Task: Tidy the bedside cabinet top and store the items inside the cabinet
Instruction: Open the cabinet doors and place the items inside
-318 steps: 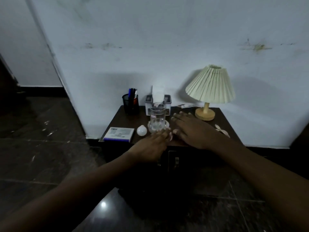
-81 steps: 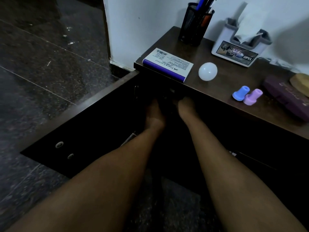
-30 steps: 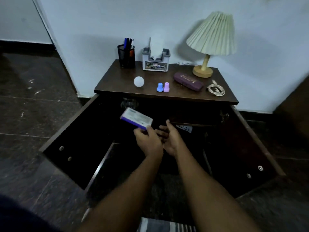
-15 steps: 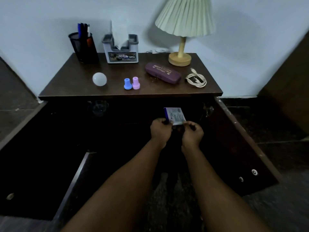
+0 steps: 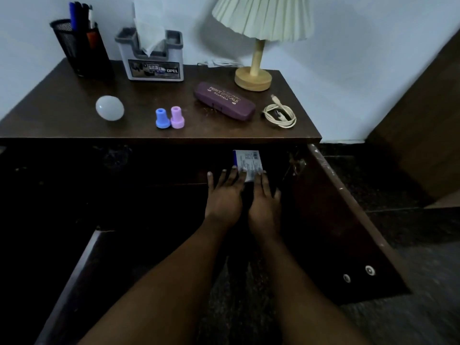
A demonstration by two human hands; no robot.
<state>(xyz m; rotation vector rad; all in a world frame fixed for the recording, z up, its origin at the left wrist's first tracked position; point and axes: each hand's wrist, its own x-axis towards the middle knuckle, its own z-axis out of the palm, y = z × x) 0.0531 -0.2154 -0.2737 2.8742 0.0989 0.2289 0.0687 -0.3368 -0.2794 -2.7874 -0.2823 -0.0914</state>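
Head view: half a second ago both hands pinched the small box in front of the open cabinet (image 5: 331, 220). Now the box (image 5: 247, 161) sits further in, just under the right part of the cabinet top (image 5: 62, 120), in the dark interior. The left hand (image 5: 224, 197) and right hand (image 5: 265, 202) lie flat with fingers straight, their tips touching the box's near edge, apparently pushing it home. The box looks nearly stored. The bulb (image 5: 109, 107), two caps (image 5: 163, 118), purple case (image 5: 224, 100) and cable coil (image 5: 280, 114) remain on top.
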